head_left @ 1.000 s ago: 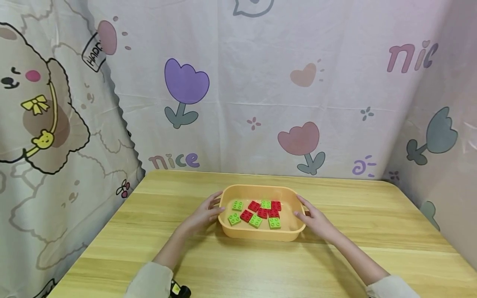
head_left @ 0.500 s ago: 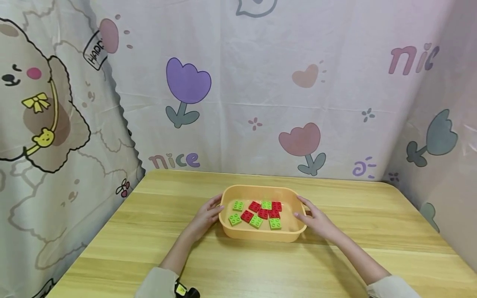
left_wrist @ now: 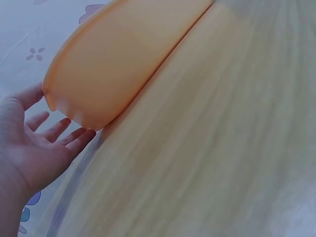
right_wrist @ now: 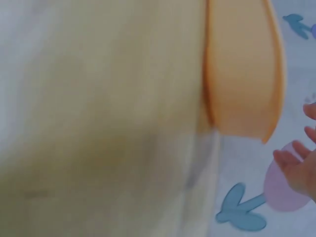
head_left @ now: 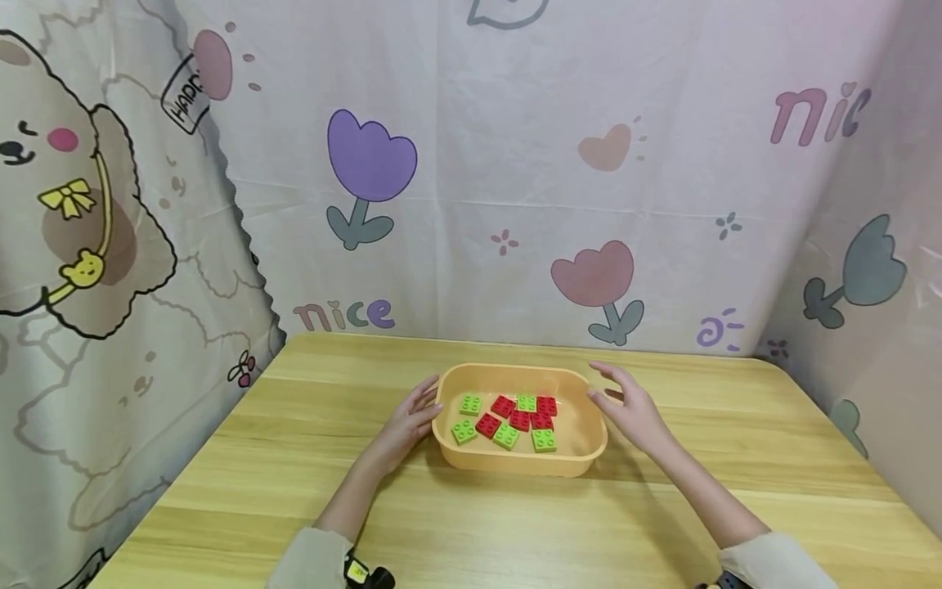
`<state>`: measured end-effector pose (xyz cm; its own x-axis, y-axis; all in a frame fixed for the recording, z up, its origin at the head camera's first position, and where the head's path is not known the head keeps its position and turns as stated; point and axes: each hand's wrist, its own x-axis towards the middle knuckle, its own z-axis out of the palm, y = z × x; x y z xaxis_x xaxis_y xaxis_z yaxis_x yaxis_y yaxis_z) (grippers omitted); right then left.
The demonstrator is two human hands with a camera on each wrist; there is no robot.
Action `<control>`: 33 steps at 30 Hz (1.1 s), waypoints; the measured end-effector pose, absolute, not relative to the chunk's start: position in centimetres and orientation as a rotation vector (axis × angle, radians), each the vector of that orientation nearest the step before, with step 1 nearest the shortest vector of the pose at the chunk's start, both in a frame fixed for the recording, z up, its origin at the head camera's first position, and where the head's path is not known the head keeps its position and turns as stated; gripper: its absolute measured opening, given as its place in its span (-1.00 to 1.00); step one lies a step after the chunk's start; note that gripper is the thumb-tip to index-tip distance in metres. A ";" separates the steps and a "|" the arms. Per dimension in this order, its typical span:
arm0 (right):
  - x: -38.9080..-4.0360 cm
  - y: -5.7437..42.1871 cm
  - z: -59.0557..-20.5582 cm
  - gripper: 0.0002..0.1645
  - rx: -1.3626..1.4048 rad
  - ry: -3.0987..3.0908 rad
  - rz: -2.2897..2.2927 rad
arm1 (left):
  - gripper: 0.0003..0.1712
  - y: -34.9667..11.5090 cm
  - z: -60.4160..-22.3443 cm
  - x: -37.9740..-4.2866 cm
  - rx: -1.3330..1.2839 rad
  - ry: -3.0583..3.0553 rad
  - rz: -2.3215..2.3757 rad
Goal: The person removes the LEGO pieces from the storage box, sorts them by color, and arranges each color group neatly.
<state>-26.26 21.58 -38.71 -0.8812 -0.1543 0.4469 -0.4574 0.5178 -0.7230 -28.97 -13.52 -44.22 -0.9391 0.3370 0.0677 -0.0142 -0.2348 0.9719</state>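
An orange-yellow plastic basin [head_left: 515, 465] stands on the wooden table, holding several toy building bricks. Green bricks [head_left: 471, 405] and red bricks [head_left: 488, 425] lie loose on its floor with their studs up. At the basin's left end my left hand [head_left: 401, 425] grips it, thumb at the rim and fingers along the outer wall; the left wrist view shows those fingertips [left_wrist: 88, 134] at the end wall. My right hand [head_left: 634, 413] hovers beside the right end with fingers spread and holding nothing. A gap parts it from the basin wall [right_wrist: 242, 69] in the right wrist view.
The light wooden table [head_left: 471, 532] runs back to a patterned cloth curtain [head_left: 471, 164]. More curtain hangs along the left and right sides. A small black device [head_left: 368, 574] sits at the left sleeve's cuff.
My right hand has let go of the basin's right end and lifted slightly up and away to the right. The left hand keeps its hold, and the basin and bricks stay put.
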 end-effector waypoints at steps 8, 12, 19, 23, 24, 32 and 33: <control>-26.6 15.8 -35.3 -0.54 0.741 -2.470 1.485 | -0.32 -13.7 -44.1 -28.8 0.403 1.824 2.256; -26.5 13.0 -34.6 -0.53 0.886 -2.558 1.514 | -0.30 -13.7 -44.1 -28.8 0.409 1.834 2.253; -30.0 10.6 -38.3 -0.53 1.083 -2.676 1.463 | -0.29 -13.6 -44.1 -29.0 0.435 1.812 2.237; -30.2 9.3 -38.7 -0.57 1.139 -2.764 1.411 | -0.29 -13.6 -43.9 -28.9 0.459 1.801 2.223; -30.2 9.0 -38.9 -0.58 1.149 -2.782 1.401 | -0.29 -13.6 -43.9 -28.9 0.458 1.804 2.220; -30.7 7.6 -40.3 -0.65 1.234 -2.805 1.376 | -0.29 -13.8 -44.2 -28.7 0.452 1.800 2.229; -30.7 7.5 -40.4 -0.65 1.239 -2.805 1.386 | -0.29 -13.9 -44.2 -28.7 0.452 1.796 2.232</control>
<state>-30.72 7.51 -40.38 -0.7072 -0.6977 0.1146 -0.5148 0.3970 -0.7598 -28.66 -13.88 -44.18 -0.9232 0.3742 0.0882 0.0062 -0.2149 0.9766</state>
